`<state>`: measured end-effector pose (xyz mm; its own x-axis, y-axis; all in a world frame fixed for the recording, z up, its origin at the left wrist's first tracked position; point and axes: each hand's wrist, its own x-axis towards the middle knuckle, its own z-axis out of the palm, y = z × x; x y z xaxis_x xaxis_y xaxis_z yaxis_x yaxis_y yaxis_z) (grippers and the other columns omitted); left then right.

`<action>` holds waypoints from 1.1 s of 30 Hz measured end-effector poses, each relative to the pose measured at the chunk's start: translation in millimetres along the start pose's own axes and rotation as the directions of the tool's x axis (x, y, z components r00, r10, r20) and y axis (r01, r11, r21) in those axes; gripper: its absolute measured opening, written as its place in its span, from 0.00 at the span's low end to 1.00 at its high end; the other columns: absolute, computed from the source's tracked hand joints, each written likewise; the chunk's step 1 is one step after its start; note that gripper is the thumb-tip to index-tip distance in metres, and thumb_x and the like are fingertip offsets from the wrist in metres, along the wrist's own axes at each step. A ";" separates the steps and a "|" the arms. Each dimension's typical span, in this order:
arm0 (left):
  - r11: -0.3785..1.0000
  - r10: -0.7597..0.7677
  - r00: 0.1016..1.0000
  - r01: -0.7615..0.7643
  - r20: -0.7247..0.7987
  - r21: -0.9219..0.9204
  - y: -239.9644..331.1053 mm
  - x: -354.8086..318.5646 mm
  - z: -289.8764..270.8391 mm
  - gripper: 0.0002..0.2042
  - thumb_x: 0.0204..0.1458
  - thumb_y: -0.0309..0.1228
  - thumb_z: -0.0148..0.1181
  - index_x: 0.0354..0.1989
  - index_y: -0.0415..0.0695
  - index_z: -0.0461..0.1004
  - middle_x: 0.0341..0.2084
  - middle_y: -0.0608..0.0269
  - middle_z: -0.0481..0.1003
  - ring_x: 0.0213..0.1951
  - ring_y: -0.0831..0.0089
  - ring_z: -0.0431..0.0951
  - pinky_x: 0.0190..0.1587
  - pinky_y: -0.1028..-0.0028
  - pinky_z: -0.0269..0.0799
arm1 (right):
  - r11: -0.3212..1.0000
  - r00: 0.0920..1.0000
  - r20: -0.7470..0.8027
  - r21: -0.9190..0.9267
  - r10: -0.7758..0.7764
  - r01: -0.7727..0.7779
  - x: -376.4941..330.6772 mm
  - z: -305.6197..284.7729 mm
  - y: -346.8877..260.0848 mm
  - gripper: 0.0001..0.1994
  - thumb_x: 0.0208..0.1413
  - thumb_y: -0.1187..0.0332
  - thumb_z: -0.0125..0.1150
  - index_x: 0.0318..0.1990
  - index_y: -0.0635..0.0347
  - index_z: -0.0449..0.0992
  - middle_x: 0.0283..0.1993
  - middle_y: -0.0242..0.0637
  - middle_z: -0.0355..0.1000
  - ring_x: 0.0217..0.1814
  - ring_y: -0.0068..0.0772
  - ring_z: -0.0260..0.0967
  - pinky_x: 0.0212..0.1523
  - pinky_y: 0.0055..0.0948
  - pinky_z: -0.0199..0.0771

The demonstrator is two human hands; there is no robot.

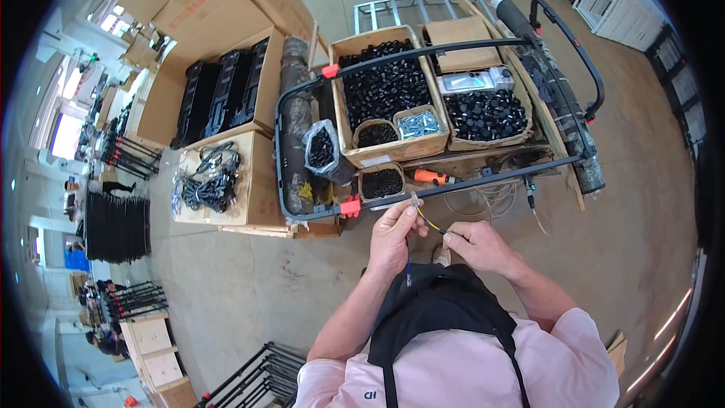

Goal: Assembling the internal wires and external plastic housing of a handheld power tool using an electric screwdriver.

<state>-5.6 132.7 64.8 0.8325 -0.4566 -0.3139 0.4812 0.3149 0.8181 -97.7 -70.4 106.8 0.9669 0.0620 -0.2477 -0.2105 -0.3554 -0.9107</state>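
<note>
A thin yellow-and-black wire (431, 224) spans the gap between my two hands. My left hand (393, 239) pinches one end, where a small pale fitting (414, 199) sticks up past the fingertips. My right hand (482, 247) is closed on the other end by its dark tip. Below my left hand a blue wire (408, 261) hangs in front of my black apron (445, 302). Just beyond both hands runs the near bar of a black tubular frame (468, 182) with red clips, lying across several boxes. An orange-and-black power tool (432, 177) lies behind that bar.
Cardboard boxes of black caps (389, 75) and black knobs (483, 115) stand under the frame, with a small box of silver screws (418, 125). A bag of black parts (323, 149) is left of them. Bundled black cables (211, 185) lie on a carton. A hose (540, 215) hangs at right.
</note>
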 end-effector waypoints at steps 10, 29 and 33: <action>0.915 -0.290 0.956 0.266 -0.037 -0.303 10.5 -47.1 -97.5 0.15 0.72 0.40 0.57 0.55 0.42 0.78 0.32 0.70 0.76 0.32 0.80 0.76 0.34 0.76 0.75 | 0.999 0.926 0.377 0.054 -0.022 0.001 48.3 80.1 22.4 0.17 0.69 0.57 0.57 0.38 0.62 0.82 0.28 0.36 0.76 0.31 0.32 0.73 0.37 0.36 0.74; 0.832 -0.243 0.968 0.242 0.064 -0.499 -1.5 -58.5 -249.8 0.13 0.74 0.39 0.52 0.49 0.42 0.76 0.36 0.64 0.79 0.38 0.71 0.82 0.38 0.73 0.81 | 0.998 0.782 0.622 0.038 0.021 -0.057 133.2 216.8 27.9 0.22 0.72 0.48 0.56 0.41 0.59 0.83 0.31 0.35 0.76 0.36 0.30 0.73 0.41 0.36 0.72; 0.669 -0.399 0.909 0.376 0.116 -0.642 -10.5 -48.3 -280.2 0.13 0.74 0.37 0.51 0.49 0.41 0.76 0.35 0.62 0.79 0.40 0.64 0.86 0.37 0.71 0.85 | 1.000 0.795 0.607 -0.030 0.010 0.010 146.0 226.1 29.0 0.22 0.72 0.48 0.55 0.44 0.59 0.83 0.39 0.44 0.81 0.45 0.43 0.78 0.49 0.42 0.75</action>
<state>26.1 384.6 -63.6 0.5330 -0.6377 -0.5561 0.8107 0.5731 0.1199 4.8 139.2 -30.6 0.6785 0.6117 -0.4068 -0.1966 -0.3824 -0.9028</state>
